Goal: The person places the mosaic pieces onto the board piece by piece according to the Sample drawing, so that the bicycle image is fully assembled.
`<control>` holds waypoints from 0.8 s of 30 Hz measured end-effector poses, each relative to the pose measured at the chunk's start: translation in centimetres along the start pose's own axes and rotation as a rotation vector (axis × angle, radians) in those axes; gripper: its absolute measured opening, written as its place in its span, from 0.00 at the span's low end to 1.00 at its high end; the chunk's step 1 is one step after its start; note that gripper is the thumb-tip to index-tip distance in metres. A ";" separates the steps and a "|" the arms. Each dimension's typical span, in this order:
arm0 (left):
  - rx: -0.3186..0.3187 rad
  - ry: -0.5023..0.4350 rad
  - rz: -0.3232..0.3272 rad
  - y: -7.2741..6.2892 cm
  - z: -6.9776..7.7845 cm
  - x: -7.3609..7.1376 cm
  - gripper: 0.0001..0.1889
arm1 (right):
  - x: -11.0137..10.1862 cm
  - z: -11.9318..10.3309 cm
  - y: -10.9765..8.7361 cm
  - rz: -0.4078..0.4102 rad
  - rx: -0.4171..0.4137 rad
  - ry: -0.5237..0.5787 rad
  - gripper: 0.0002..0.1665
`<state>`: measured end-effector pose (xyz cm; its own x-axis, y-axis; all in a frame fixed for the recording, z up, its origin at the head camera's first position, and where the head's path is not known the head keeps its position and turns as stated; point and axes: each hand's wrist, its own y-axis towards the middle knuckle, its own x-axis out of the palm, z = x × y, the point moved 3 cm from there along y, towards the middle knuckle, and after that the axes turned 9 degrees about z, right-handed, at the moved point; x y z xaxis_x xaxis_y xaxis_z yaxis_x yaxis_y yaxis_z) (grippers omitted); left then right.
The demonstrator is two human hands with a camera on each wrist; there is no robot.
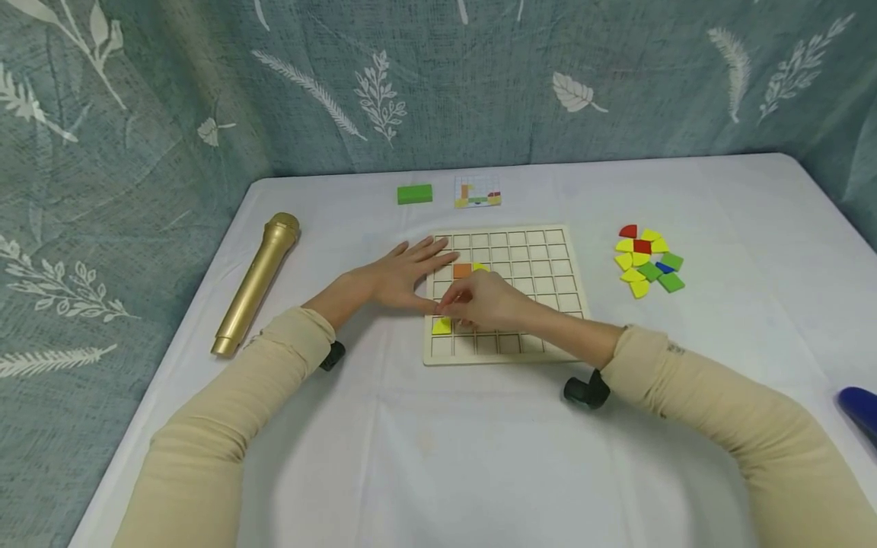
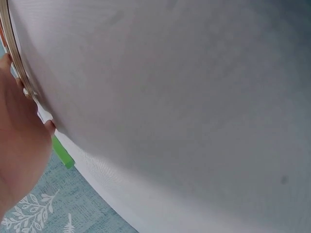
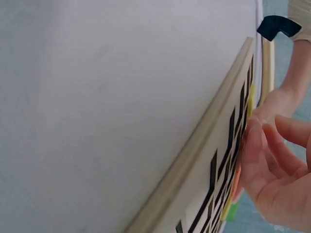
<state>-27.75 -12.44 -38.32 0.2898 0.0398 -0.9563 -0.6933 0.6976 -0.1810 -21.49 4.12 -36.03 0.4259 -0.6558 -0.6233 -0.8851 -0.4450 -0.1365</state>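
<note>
A pale wooden board [image 1: 507, 358] with a grid of square cells lies on the white table. My left hand [image 1: 411, 278] rests at its left edge with fingers spread, the fingertips over the border. My right hand [image 1: 486, 301] reaches across the grid, thumb and index finger close together at the left columns, near the left thumb. I cannot tell whether a small piece is between those fingertips. Just below them is a yellow piece [image 1: 441, 326] in the left column. An orange square [image 1: 462, 271] and a partly covered yellow piece [image 1: 480, 267] lie above the right hand.
Right of the board lies a loose group of yellow, red, green and blue pieces [image 1: 642, 272]. Behind it are a green block [image 1: 414, 195] and a small pattern card [image 1: 477, 192]. A gold microphone [image 1: 256, 285] lies at left, a dark blue object [image 1: 858, 411] at the right edge.
</note>
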 end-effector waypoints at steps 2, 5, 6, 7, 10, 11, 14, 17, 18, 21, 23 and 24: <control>-0.003 -0.004 0.003 0.0 0.0 0.0 0.49 | -0.2 0.0 0.0 0.014 0.001 0.008 0.09; -0.005 -0.009 0.004 0.0 0.0 0.0 0.49 | -0.3 0.0 0.2 0.002 -0.030 0.049 0.10; -0.005 -0.012 0.004 0.0 0.0 0.0 0.49 | -0.3 0.0 0.2 -0.013 -0.036 0.077 0.10; -0.006 -0.014 0.003 0.0 -0.1 0.0 0.49 | -0.2 0.0 0.2 -0.035 -0.039 0.108 0.11; -0.003 -0.009 -0.001 0.0 -0.1 -0.1 0.48 | 0.0 0.1 0.2 -0.112 -0.035 0.194 0.14; -0.002 -0.007 -0.002 0.0 -0.1 -0.1 0.48 | 0.1 0.2 0.2 -0.134 -0.027 0.212 0.14; 0.000 0.001 -0.004 0.0 -0.1 -0.1 0.48 | 0.3 0.3 0.3 -0.185 -0.015 0.233 0.15; -0.003 0.004 -0.002 0.0 -0.2 -0.1 0.48 | 0.5 0.3 0.3 -0.204 -0.015 0.220 0.15; -0.004 0.003 -0.001 0.1 -0.2 -0.1 0.49 | 0.5 0.2 0.3 -0.205 -0.020 0.217 0.15; -0.001 0.004 0.005 0.1 -0.2 -0.1 0.49 | 0.6 0.3 0.4 -0.201 -0.027 0.211 0.15; 0.002 0.002 0.008 0.1 -0.2 0.0 0.49 | 0.6 0.3 0.4 -0.204 -0.032 0.212 0.16; 0.004 0.001 0.008 0.1 -0.2 0.0 0.49 | 0.7 0.3 0.4 -0.207 -0.032 0.214 0.16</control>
<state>-27.98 -12.53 -38.42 0.2830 0.0447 -0.9581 -0.6933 0.6998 -0.1721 -21.64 3.68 -36.75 0.6294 -0.6613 -0.4082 -0.7705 -0.5992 -0.2174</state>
